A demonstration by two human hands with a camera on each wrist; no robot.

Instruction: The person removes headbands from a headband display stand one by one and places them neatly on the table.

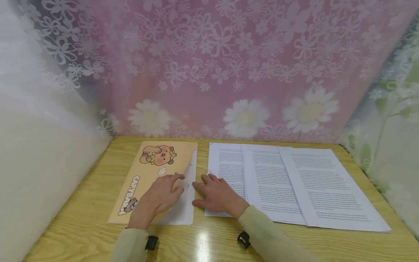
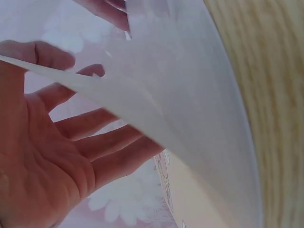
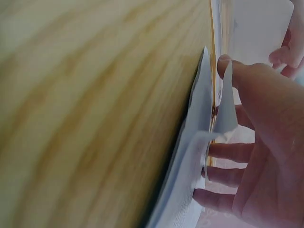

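A tan folder (image 1: 148, 191) with capybara drawings and the word CAPYBARA lies on the left of the table. Its cover is partly raised along the right edge, showing the white inside (image 1: 183, 209). My left hand (image 1: 160, 194) is over the cover near that raised edge. In the left wrist view its fingers (image 2: 111, 145) are extended beside the white flap (image 2: 142, 95), partly hidden behind it. My right hand (image 1: 217, 193) rests on the left edge of the leftmost printed papers (image 1: 229, 158), fingers spread. Its thumb and index finger reach toward the folder's right edge.
Two more stacks of printed sheets, a middle one (image 1: 271, 182) and a right one (image 1: 337, 189), overlap toward the right. Beneath lies a wood-grain table (image 1: 78, 203). A pink flowered curtain (image 1: 196, 91) stands behind, with pale sheeting (image 1: 39, 145) on the left.
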